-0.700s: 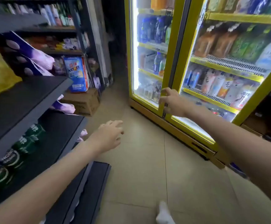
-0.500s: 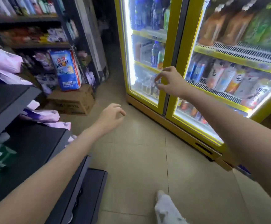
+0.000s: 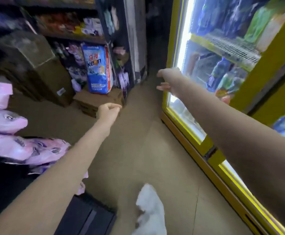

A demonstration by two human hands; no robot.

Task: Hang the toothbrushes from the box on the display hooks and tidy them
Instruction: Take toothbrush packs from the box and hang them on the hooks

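Observation:
No toothbrush, toothbrush box or display hook shows in this blurred head view. My left hand (image 3: 108,112) is stretched out over the aisle floor, fingers loosely curled, holding nothing. My right hand (image 3: 168,80) reaches forward beside the left edge of the yellow drinks fridge (image 3: 172,53), thumb and fingers apart and empty. It does not touch the fridge.
A brown cardboard box (image 3: 96,102) lies on the floor ahead with a blue package (image 3: 98,70) on it. A taller carton (image 3: 36,65) stands at the left. Pink packs (image 3: 6,121) fill the left shelf. My white shoe (image 3: 150,209) is on the tiled floor.
The view has swung left and moved forward down the aisle. My right hand has come off the fridge door frame, and my left hand's fingers have curled in more.

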